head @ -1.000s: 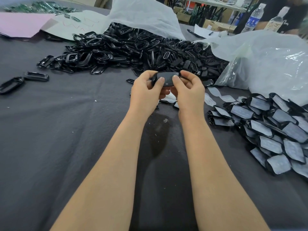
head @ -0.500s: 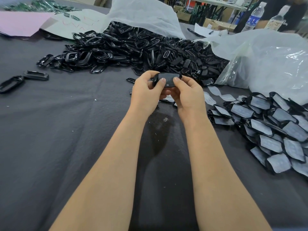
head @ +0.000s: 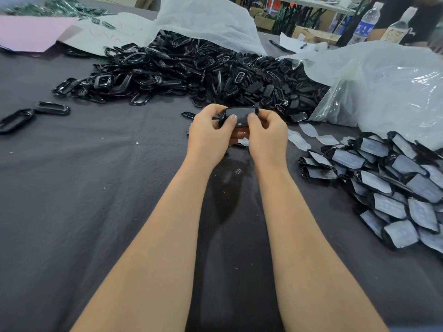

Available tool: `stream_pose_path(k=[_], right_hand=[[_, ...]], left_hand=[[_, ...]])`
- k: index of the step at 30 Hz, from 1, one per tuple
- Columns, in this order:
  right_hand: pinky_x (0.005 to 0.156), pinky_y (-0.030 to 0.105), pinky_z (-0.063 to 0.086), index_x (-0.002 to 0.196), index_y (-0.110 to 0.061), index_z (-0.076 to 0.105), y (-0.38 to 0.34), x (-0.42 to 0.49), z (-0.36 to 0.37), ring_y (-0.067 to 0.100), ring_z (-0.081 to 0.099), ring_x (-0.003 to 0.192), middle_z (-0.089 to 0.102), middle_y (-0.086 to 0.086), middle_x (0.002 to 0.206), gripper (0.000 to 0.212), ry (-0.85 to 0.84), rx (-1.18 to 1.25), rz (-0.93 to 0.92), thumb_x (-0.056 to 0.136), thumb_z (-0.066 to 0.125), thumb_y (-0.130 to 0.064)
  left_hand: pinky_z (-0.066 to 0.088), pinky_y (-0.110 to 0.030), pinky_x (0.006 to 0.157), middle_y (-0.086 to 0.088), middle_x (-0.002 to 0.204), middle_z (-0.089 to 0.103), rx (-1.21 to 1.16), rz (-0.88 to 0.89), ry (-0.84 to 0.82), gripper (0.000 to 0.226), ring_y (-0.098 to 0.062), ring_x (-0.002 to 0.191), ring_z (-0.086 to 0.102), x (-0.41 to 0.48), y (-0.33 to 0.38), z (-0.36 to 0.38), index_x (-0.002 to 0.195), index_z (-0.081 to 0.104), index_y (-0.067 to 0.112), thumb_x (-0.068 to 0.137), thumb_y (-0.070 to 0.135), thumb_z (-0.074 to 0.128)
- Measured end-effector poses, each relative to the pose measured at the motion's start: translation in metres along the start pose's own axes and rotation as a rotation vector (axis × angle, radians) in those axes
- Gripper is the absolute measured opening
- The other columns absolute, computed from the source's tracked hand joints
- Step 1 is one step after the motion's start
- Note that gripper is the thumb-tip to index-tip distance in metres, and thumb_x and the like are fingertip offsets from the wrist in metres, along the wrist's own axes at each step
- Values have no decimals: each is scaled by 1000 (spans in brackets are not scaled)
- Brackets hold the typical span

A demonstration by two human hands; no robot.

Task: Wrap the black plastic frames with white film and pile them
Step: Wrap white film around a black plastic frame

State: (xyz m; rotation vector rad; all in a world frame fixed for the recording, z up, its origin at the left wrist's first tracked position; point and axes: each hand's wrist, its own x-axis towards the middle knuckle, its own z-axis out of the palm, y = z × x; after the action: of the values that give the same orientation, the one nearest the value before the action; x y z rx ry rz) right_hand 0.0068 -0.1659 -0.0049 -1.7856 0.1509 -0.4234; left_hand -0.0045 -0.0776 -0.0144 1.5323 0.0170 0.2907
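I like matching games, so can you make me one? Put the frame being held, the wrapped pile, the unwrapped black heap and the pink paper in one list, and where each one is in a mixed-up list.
Things:
1. held frame
2. wrapped pile
3. unwrapped black heap
4. pink paper

Places:
A. far back, on the left
B. near, on the right
C. pinched between the left hand and the right hand
D. at the back, in the middle

Pairs: 1-C, 2-B, 3-D, 4-A.

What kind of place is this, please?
Probably a factory packing bench: a big heap of loose black frames, a pile of film-wrapped frames, and cardboard boxes behind.
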Motion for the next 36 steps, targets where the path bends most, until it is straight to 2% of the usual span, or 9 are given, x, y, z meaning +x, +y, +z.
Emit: stream_pose_path(k=[4,5,10,15,19,26,31,34,36], right_hand=[[73,9,43,106,-9,56,3,-3,-2,1,57,74,57,-10,80,18,69,-48,-147,89,60,-10],[69,7,41,102,-9,55,3,-4,-2,-1,55,70,57,-9,78,15,83,-71,-179,88,61,-8],[84,32,49,100,-5,60,1,-4,1,19,61,88,64,11,101,12,79,-89,-177,89,61,-9],[77,18,45,94,-11,57,-1,-5,2,9,54,81,62,7,100,6,77,-14,-132,90,61,-11],[77,23,45,86,-12,51,-1,-3,0,11,53,78,54,-6,81,11,69,38,-120,90,60,-8],[91,43,51,93,-13,50,2,3,-4,18,58,86,56,-3,82,14,49,137,-18,89,61,-6],[88,39,53,99,-11,57,4,7,-5,17,58,89,60,2,92,10,-38,124,26,91,56,-5],[77,31,54,95,-13,56,3,8,-6,17,59,86,60,1,90,8,-63,165,56,92,55,-5],[79,37,57,91,-16,55,3,7,-6,24,63,87,61,6,91,8,-94,220,88,93,56,-8]], left_hand=[[58,-22,65,0,78,70,-17,-17,34,11,-8,67,71,2,-3,1,102,53,19,96,10,55],[57,-21,64,-1,79,70,-17,-10,38,11,-7,66,71,2,-4,1,101,53,19,96,9,56],[58,-21,65,-1,80,69,39,61,40,24,-4,66,70,1,-4,2,86,50,31,95,10,57],[54,-15,62,6,78,67,100,112,53,27,3,65,67,-1,-1,3,84,47,35,95,12,56],[47,-7,53,7,72,64,46,117,56,28,7,60,65,-3,2,3,85,47,31,95,6,55],[56,-18,63,0,75,69,33,85,6,25,-5,67,70,-2,0,2,87,50,29,96,7,54],[60,-35,74,5,70,70,48,53,-13,25,-9,68,71,1,-3,0,87,51,31,96,8,55],[60,-30,71,3,72,71,41,48,-14,25,-8,66,71,1,-4,-1,87,51,31,96,8,54],[60,-32,71,-3,78,72,53,39,-8,25,-12,69,72,2,-4,0,88,51,32,96,9,55]])
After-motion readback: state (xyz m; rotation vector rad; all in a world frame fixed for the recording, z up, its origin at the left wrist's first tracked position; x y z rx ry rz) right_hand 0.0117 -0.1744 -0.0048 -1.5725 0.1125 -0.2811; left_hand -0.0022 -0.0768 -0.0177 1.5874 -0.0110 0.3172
